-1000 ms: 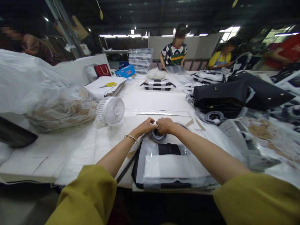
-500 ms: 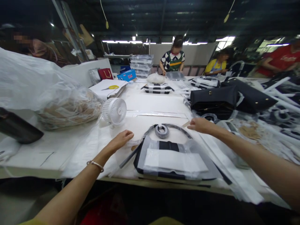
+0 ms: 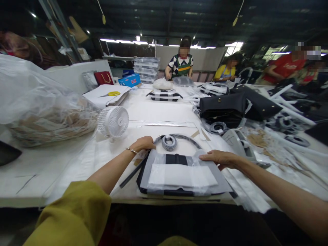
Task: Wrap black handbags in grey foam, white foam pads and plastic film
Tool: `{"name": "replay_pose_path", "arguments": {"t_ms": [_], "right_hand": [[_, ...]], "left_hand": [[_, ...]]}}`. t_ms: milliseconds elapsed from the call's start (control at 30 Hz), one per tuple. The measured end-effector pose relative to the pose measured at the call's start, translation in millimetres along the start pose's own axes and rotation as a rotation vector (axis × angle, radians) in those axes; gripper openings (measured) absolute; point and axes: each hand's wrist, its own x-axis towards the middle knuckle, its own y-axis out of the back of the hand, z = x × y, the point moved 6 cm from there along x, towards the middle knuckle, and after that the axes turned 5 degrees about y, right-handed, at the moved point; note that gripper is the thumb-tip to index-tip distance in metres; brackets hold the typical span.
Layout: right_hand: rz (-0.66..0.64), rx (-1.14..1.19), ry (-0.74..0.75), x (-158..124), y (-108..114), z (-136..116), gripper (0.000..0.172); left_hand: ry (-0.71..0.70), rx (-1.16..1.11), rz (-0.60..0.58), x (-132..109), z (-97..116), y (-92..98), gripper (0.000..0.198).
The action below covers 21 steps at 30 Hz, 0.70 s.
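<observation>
A black handbag (image 3: 179, 190) lies flat before me, covered in pale wrapping sheet with a white packet (image 3: 181, 175) on top. Its wrapped handle (image 3: 188, 137) arches away from me, and a coiled, wrapped strap (image 3: 169, 142) rests inside the arch. At the bag's far left corner, my left hand (image 3: 144, 144) has its fingers closed on the bag near the handle's base. My right hand (image 3: 217, 158) grips the wrapping at the far right corner, thumb side on top; some of its fingers are hidden.
A white fan (image 3: 114, 121) stands left, beside a clear plastic sack (image 3: 51, 119). Yellow-handled scissors (image 3: 112, 94) lie farther back. Black bags (image 3: 222, 106), a grey tape dispenser (image 3: 238, 143) and coiled straps crowd the right. Several people work beyond the table.
Both hands have come onto the handbag's far corners, the left moving right and the right moving down. The view has shifted to the right.
</observation>
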Motion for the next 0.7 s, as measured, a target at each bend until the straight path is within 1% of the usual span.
{"name": "replay_pose_path", "arguments": {"t_ms": [67,100,167,267,400,467,533,633,700], "right_hand": [[0.0,0.03,0.047,4.9,2.2,-2.5,0.062],[0.017,0.041,0.084,7.7,5.5,-6.3,0.061],[0.086,0.036,0.151,15.2,17.6,-19.8,0.061],[0.231,0.007,0.264,34.1,47.4,-54.8,0.062],[0.364,0.038,0.472,75.4,94.7,-113.1,0.061],[0.424,0.041,0.58,100.4,118.7,-143.4,0.06],[0.527,-0.023,0.65,126.7,143.4,-174.3,0.056],[0.756,-0.169,0.667,168.6,180.8,-220.1,0.048],[0.869,-0.203,0.65,200.3,203.0,-245.9,0.046]], "left_hand": [[0.001,0.028,0.06,0.6,2.3,7.8,0.011],[0.002,0.035,0.099,1.2,2.0,15.1,0.009],[0.011,0.042,0.187,4.3,-0.1,36.7,0.008],[0.046,0.027,0.305,15.2,-3.4,81.3,0.01],[0.077,-0.041,0.462,42.4,-2.1,146.8,0.018],[0.075,-0.078,0.562,62.2,0.0,177.3,0.02],[0.074,-0.115,0.654,87.7,1.8,204.8,0.019],[0.078,-0.182,0.748,136.9,4.3,239.0,0.016],[0.078,-0.228,0.788,174.5,6.3,255.4,0.016]]}}
